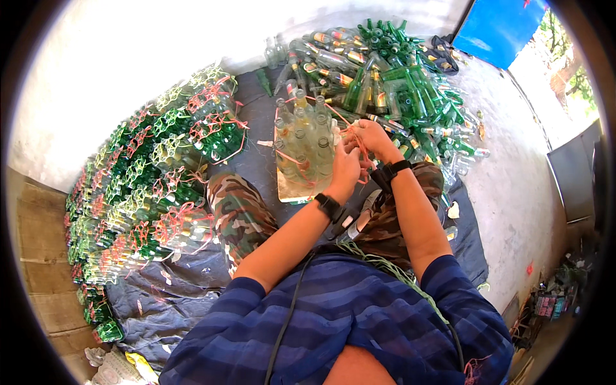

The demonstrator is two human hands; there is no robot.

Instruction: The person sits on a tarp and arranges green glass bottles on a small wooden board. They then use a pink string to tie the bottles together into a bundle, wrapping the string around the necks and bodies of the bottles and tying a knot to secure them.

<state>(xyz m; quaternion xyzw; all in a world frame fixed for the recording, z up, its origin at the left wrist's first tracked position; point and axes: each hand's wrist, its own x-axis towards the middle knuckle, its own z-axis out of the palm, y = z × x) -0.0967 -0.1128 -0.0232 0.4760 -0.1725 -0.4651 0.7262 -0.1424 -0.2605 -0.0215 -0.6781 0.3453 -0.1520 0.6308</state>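
Note:
Both my hands meet at the right side of a group of clear glass bottles [300, 138], which stand upright on a flat board [298, 190] between my knees. A pinkish-red plastic string [333, 110] runs around the bottles and leads into my fingers. My left hand [346, 168] is closed on the string, close to the nearest bottles. Just beyond it, my right hand [372, 140] pinches the same string, with loose strands hanging between the two hands. The fingertips partly hide where the strands cross. A bundle of pale green string [398, 276] lies across my lap.
On the left stand many green and clear bottles [147, 186], tied in groups with red and yellow-green string. A heap of loose bottles [404, 90] lies ahead to the right. Dark cloth [160, 301] covers the floor around me. A blue panel [499, 29] stands at the far right.

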